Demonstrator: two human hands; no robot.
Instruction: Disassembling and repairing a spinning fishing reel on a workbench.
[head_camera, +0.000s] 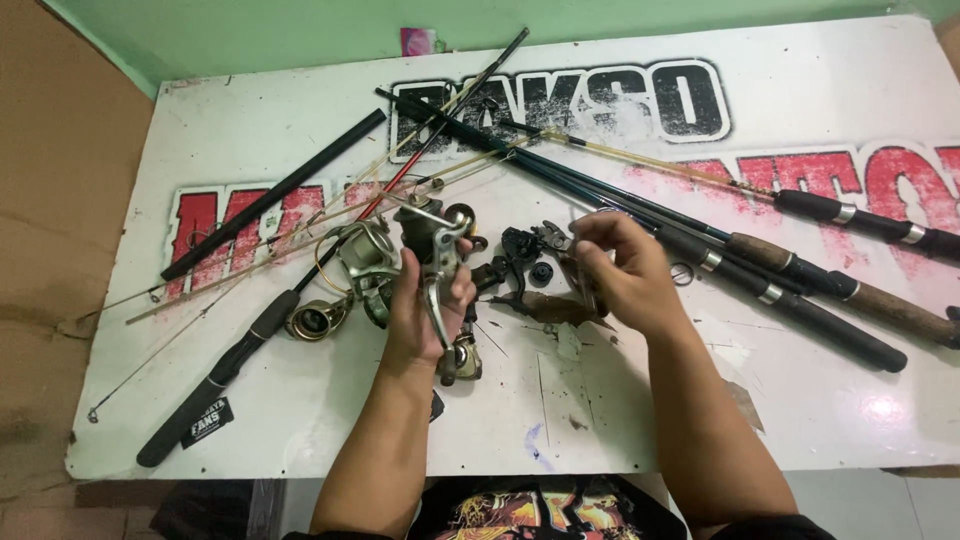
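Observation:
My left hand (425, 315) grips a grey spinning reel (432, 238) upright over the white board, its handle (455, 355) hanging below the palm. My right hand (622, 275) hovers just right of it, fingers pinched on a small reel part (577, 238) too small to identify. Between and behind the hands lie black reel parts (520, 248) and pliers with brown grips (555, 308). A second silver reel (365, 258) and a gold spool (312, 320) rest to the left of my left hand.
Several fishing rods cross the white printed board (250, 420): dark rods with cork and foam grips (800, 290) at the right, a black rod (225, 370) and a black tube (270, 195) at the left. A brown wall is on the left and a green wall behind.

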